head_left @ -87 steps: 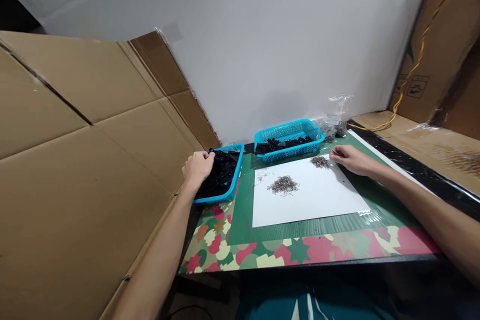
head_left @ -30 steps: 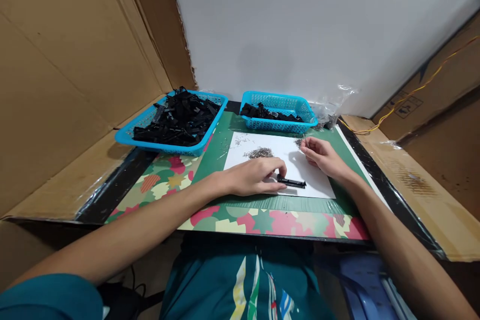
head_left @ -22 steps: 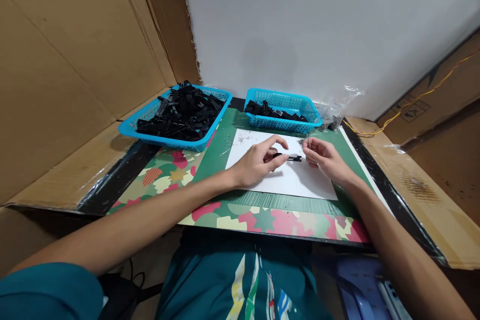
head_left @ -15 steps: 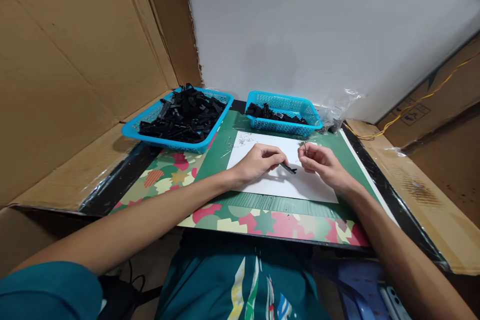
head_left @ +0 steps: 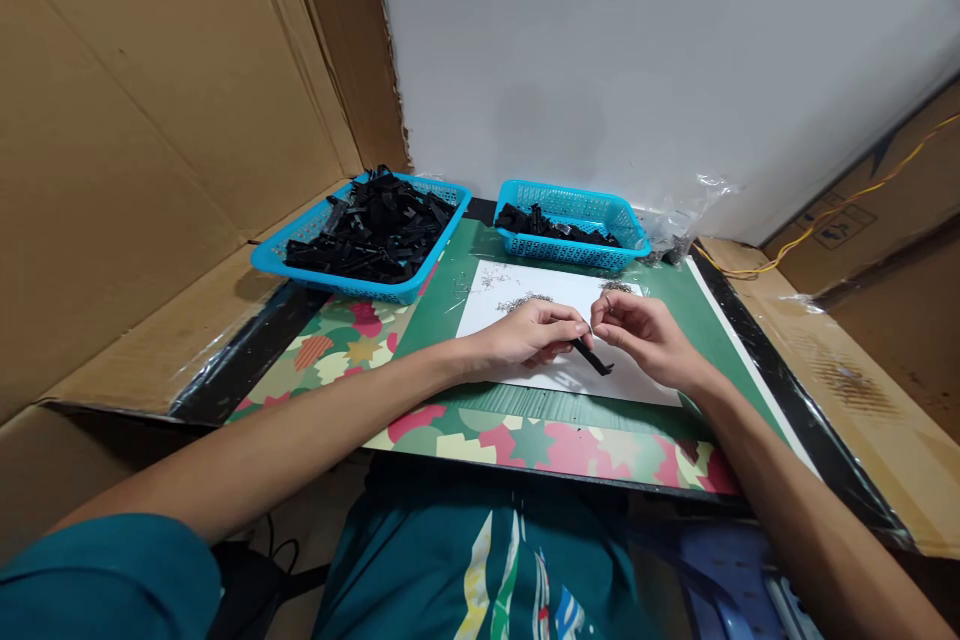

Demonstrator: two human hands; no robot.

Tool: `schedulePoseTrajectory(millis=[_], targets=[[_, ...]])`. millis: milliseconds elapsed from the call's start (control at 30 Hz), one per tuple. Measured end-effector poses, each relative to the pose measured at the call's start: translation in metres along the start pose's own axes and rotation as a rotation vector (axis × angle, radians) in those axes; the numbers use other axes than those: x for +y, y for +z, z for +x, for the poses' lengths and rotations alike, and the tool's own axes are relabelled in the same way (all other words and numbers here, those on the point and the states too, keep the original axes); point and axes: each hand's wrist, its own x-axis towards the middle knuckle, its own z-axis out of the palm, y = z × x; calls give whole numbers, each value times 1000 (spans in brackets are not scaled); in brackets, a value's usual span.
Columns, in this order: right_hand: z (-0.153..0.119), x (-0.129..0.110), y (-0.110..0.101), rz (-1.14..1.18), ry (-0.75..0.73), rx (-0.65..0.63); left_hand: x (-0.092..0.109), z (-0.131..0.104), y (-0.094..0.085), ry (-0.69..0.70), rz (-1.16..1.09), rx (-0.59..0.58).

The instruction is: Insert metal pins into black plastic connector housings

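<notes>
My left hand pinches a thin black plastic piece, whose forked end points down and to the right. Close beside it, my right hand has thumb and forefinger pressed together near the piece's upper end. Whatever those right fingertips hold is too small to make out. Beneath both hands lies a white sheet of paper. Small wiry metal bits are heaped just behind my left hand, and another little heap lies behind the right one. Scattered bits rest at the sheet's far left corner.
A large blue basket heaped with black plastic pieces stands back left. Behind the paper is a smaller blue basket holding fewer pieces. A clear plastic bag sits beside it. Cardboard walls flank the green table mat.
My left hand has shifted right and slightly down with the black piece, showing more of it. My right hand has come left, so the fingertips of both hands are now close together.
</notes>
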Motion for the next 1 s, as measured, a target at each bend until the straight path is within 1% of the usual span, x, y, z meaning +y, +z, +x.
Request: schedulePoseTrajectory(millis=[67,133,233,300,333,400,500,633,700,767,867,1000], targets=[[0,-3,1,-4,40,52,0,1,0,82,85,55],[1,-4,1,-22,80,87,1,1,0,211,238,122],[2,-1,1,-67,78,63,2,-3,2,373,564,262],[3,4,2,-96,72,47,1,-5,2,419,753,334],[3,6,2,-107,74,49,1,-7,3,428,821,350],[3,9,3,-124,77,57,0,-8,4,437,897,345],[4,9,5,-147,71,60,-2,-8,5,439,944,344],[3,7,5,-172,55,59,-4,-6,5,406,982,356],[3,9,3,-189,48,95,-6,-5,5,411,981,355],[3,12,-1,-203,53,162,-9,-4,5,429,965,367],[3,17,-8,-233,96,239,-11,-2,5,419,957,393],[4,22,-15,-323,181,222,-12,-2,6,341,1039,375]])
